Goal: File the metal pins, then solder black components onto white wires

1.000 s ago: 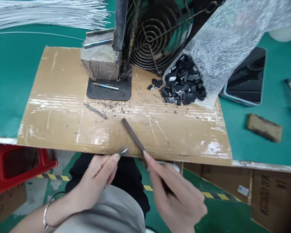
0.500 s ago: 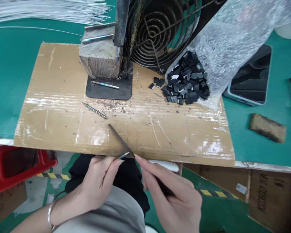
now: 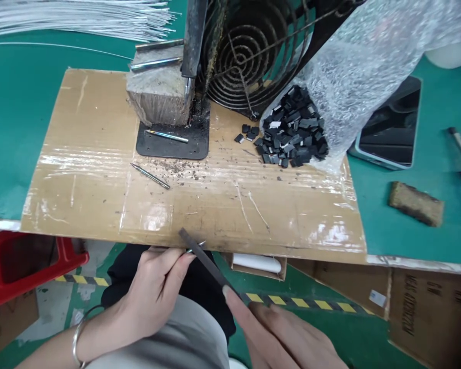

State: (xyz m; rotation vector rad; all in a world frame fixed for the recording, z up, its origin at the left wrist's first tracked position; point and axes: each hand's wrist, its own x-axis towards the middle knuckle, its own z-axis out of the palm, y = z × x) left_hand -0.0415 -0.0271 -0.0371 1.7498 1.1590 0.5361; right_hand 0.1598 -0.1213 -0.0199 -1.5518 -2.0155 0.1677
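Observation:
My left hand (image 3: 157, 287) is closed in a pinch around a slim metal soldering iron tip (image 3: 203, 243), its pointed end sticking out by the table's front edge. Across that tip lies a flat dark metal file (image 3: 207, 264), gripped by my right hand (image 3: 280, 328) with a finger stretched along it. The file's handle is hidden in the palm. Another soldering tip (image 3: 149, 176) rests on the cardboard sheet (image 3: 80, 154), and one more (image 3: 167, 136) on a black base plate (image 3: 172, 149). Dark crumbs are scattered beside them.
A grey block (image 3: 157, 105) bears more metal tips, beneath a dark upright bar (image 3: 194, 41). Behind stands a fan guard (image 3: 240, 64). Small black card-like pieces (image 3: 292, 133) spill from a clear plastic bag (image 3: 369, 66). Rightward are a dark-screened device (image 3: 388, 123) and a brown sponge (image 3: 417, 204).
My right hand has drawn the file back, down and to the right, so its far end now sits just beyond the soldering tip. My left hand has hardly moved.

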